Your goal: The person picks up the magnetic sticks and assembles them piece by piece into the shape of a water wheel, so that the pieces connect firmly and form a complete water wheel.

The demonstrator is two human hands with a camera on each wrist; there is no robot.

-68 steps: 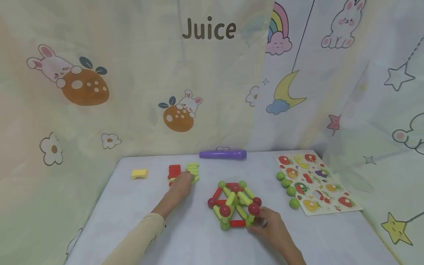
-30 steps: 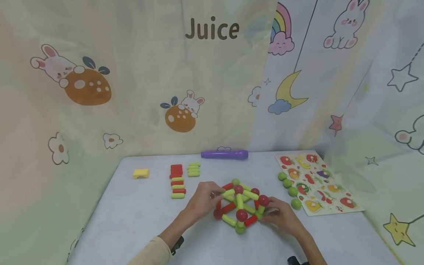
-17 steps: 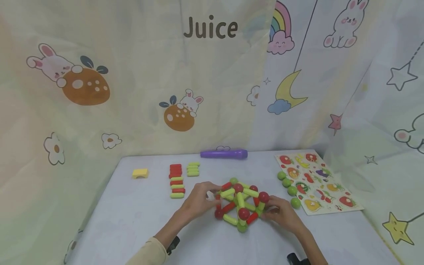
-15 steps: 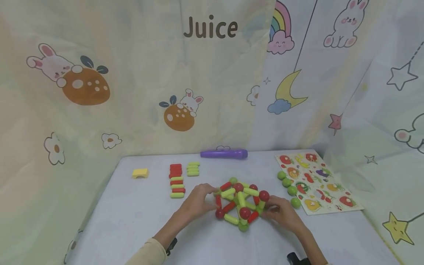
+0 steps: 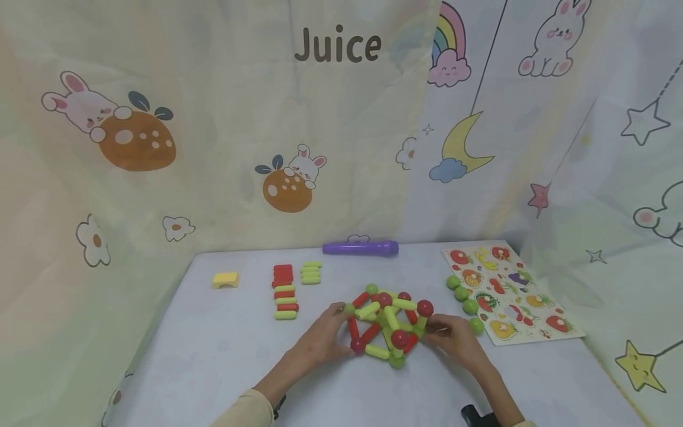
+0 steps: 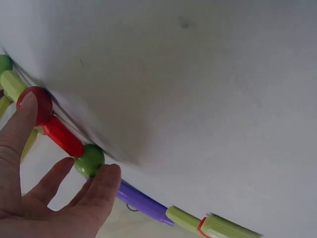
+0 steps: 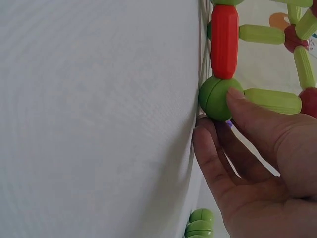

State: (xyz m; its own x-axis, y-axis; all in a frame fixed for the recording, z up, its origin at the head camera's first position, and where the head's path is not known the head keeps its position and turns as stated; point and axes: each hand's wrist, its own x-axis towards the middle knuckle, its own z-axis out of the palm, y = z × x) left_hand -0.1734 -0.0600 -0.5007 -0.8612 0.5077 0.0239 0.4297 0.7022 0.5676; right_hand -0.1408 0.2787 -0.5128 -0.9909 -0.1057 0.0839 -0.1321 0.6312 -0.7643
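I have my left hand [image 5: 322,343] at 9 o'clock and right hand [image 5: 452,339] at 3 o'clock of the rod-and-ball frame [image 5: 388,323], mid-bench [image 5: 213,356]. Both hands' fingers lie relaxed, fingertips touching its balls. Loose rods [image 5: 285,290] sit at 10 o'clock.

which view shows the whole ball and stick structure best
The head view: the ball and stick structure shows entire on the table, between the left hand and right hand. The wrist views show only close fragments: a few balls and sticks beside fingertips.
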